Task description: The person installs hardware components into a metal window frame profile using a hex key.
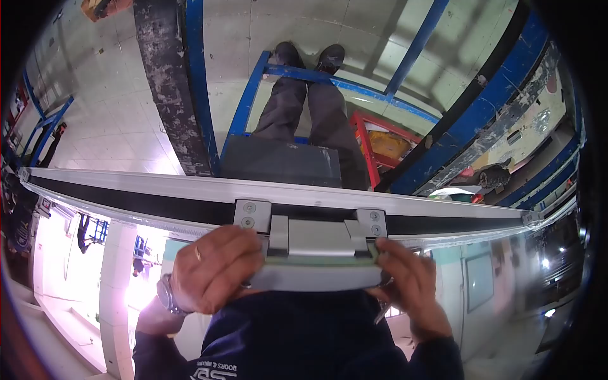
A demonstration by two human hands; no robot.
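Note:
A long white profile frame (158,185) with a dark channel crosses the view from left to right. At its middle sits a silver metal fitting (322,237), between two screwed end plates, the left plate (252,214) and the right plate (372,223). Below the fitting is a grey curved bar (316,277). My left hand (218,266), with a ring and a watch, is closed around the bar's left end. The fingers of my right hand (408,278) are bent round its right end. A thin metal piece (382,313) shows beneath the right fingers.
Blue metal supports (195,76) stand beyond the frame, with a dark scuffed beam (166,82) at left. My legs (288,111) and a dark grey block (278,163) are between them. A red rack (368,149) stands right of my legs. Cluttered shelving (525,136) is at far right.

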